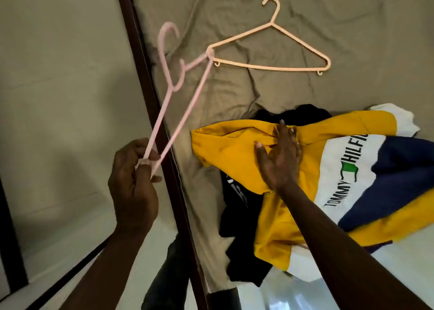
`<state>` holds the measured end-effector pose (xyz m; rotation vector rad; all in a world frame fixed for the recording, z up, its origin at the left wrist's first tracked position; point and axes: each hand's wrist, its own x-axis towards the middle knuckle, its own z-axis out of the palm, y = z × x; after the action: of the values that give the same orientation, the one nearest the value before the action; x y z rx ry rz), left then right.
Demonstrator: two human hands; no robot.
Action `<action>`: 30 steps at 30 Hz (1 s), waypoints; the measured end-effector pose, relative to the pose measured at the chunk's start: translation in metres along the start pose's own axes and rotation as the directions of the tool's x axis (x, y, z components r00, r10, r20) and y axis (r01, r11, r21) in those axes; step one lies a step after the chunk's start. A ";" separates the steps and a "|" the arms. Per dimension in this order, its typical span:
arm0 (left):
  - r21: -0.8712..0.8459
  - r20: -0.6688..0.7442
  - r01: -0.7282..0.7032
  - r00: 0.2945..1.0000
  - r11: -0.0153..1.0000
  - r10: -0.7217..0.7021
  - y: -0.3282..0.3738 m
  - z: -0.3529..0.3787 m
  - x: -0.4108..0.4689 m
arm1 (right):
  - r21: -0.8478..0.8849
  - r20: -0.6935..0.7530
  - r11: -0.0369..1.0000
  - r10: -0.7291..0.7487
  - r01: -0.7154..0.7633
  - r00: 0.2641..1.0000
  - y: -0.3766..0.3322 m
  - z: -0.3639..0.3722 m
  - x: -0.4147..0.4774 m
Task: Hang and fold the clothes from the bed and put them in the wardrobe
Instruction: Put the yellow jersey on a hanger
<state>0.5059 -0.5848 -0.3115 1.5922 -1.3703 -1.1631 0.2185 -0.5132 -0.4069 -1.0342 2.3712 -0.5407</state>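
Note:
My left hand grips one end of a pale pink hanger and holds it in the air over the bed's left edge, hook pointing away. My right hand lies with straight fingers on the collar area of a yellow, white and navy sweatshirt spread on the bed. A black garment lies partly under the sweatshirt. A second, peach hanger lies flat on the olive sheet further up the bed.
A dark wooden bed frame rail runs diagonally between the bed and the pale floor on the left. Dark trousers and a shoe show at the bottom beside the bed.

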 end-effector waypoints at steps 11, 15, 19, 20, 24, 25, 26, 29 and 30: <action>-0.069 0.283 0.389 0.891 0.919 -0.356 -0.001 -0.019 -0.071 | 0.383 0.012 0.874 0.320 -0.300 0.947 -0.006 -0.063 0.036; -0.034 0.252 0.441 0.872 0.897 -0.419 -0.003 -0.029 -0.078 | 0.528 0.176 0.704 0.456 -0.475 0.872 -0.012 -0.097 0.034; 0.028 0.254 0.428 0.871 0.904 -0.420 0.005 -0.035 -0.077 | 0.541 0.191 0.750 0.331 -0.381 0.924 -0.022 -0.111 0.025; 0.029 0.257 0.416 0.875 0.909 -0.409 0.007 -0.033 -0.075 | 0.525 0.181 0.785 0.274 -0.328 0.945 -0.024 -0.112 0.022; 0.028 0.320 0.362 0.880 0.932 -0.352 0.022 -0.011 -0.063 | 0.559 0.171 0.819 0.040 -0.131 0.984 -0.040 -0.108 0.006; 0.021 0.338 0.360 0.876 0.933 -0.345 0.026 -0.002 -0.060 | 0.569 0.175 0.815 0.009 -0.109 0.984 -0.043 -0.105 0.002; 0.009 0.358 0.363 0.869 0.932 -0.342 0.031 0.007 -0.057 | 0.572 0.174 0.815 -0.010 -0.093 0.985 -0.044 -0.101 -0.001; -0.030 0.420 0.386 0.842 0.922 -0.339 0.043 0.036 -0.055 | 0.599 0.174 0.799 -0.071 -0.048 0.982 -0.046 -0.096 -0.012; -0.035 0.431 0.397 0.834 0.917 -0.344 0.047 0.046 -0.058 | 0.617 0.165 0.786 -0.076 -0.043 0.983 -0.045 -0.096 -0.016</action>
<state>0.4455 -0.5344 -0.2734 1.6233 -1.2350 -1.8791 0.1974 -0.5146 -0.3014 -0.7512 1.8114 -1.0934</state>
